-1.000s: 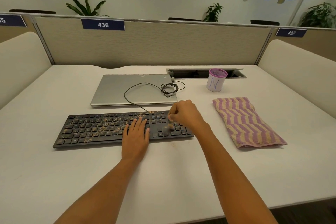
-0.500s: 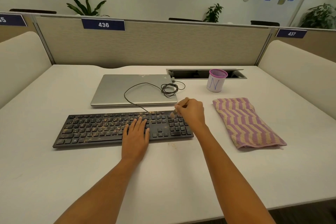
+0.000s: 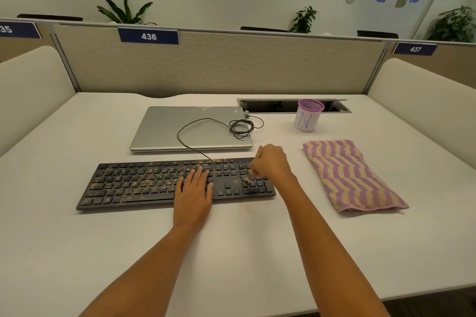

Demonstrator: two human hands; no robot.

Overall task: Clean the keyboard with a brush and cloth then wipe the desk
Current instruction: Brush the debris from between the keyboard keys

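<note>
Right hand (image 3: 270, 162): fingers curled, pinching a thin brush (image 3: 248, 178). The handle end pokes up past the knuckles. The bristle tip is down on the number-pad keys at the right end of the keyboard (image 3: 134, 183).

Left hand (image 3: 193, 195): flat, palm down, fingers straight and close together. It rests on the keys just right of the keyboard's middle, with the heel of the hand over the front edge onto the desk (image 3: 231, 252). It holds nothing.

The keyboard is black and lies crosswise on the white desk in front of the person. Tan crumbs (image 3: 154, 177) are thick over its left and middle keys, with only a few specks around the number pad. A small scatter of loose crumbs (image 3: 246, 206) lies on the desk just in front of the keyboard's right end.

The cloth (image 3: 347, 175) has purple and beige zigzag stripes and is folded. It lies flat on the desk to the right of the keyboard, apart from it, with neither hand on it.

Behind the keyboard is a closed silver laptop (image 3: 180, 128). A black cable (image 3: 242, 127) runs from the keyboard's back edge across the lid and bunches in a coil at the lid's right side.

A pink-rimmed cup (image 3: 307, 117) with a white wrap marked with a blue N stands behind the cloth, just in front of an open desk hatch (image 3: 273, 106). A beige partition (image 3: 219, 64) closes the back of the desk.
</note>
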